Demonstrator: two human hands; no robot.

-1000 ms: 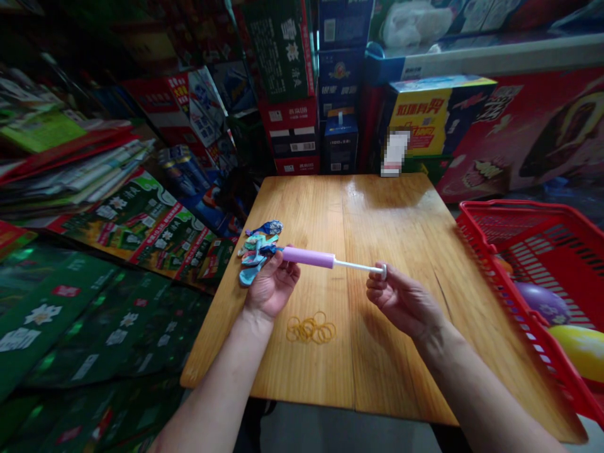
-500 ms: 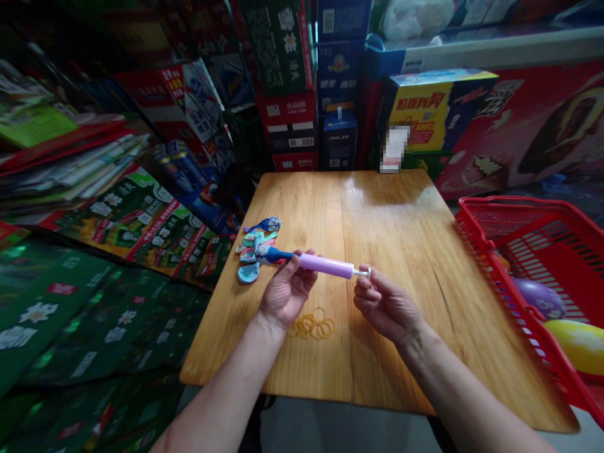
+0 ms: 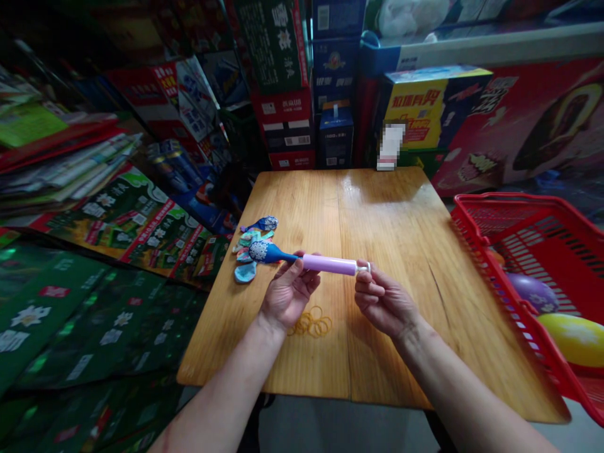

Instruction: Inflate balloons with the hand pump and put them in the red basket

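A lilac balloon pump (image 3: pixel 330 264) lies level between my hands above the wooden table. My left hand (image 3: pixel 289 292) grips its nozzle end, where the neck of a blue balloon (image 3: pixel 267 251) with white flower print is fitted. That balloon is slightly filled and points left. My right hand (image 3: pixel 382 296) is closed on the white pump handle (image 3: pixel 364 268), which sits close to the barrel. Behind the balloon rests a pile of limp balloons (image 3: pixel 245 272), with another blue one (image 3: pixel 265 223) just beyond. Tan rubber bands (image 3: pixel 312 322) lie in a heap below my left hand.
At the right edge of the wooden table (image 3: pixel 396 220) stands a red basket (image 3: pixel 523 200) holding a purple balloon (image 3: pixel 533 292) and a yellow balloon (image 3: pixel 573 338). Green cartons (image 3: pixel 85 314) are stacked along the left; more boxes (image 3: pixel 287 126) line the back.
My right hand has pushed the handle nearer the barrel. The blue balloon on the nozzle has swelled a little and its flower print shows rounder.
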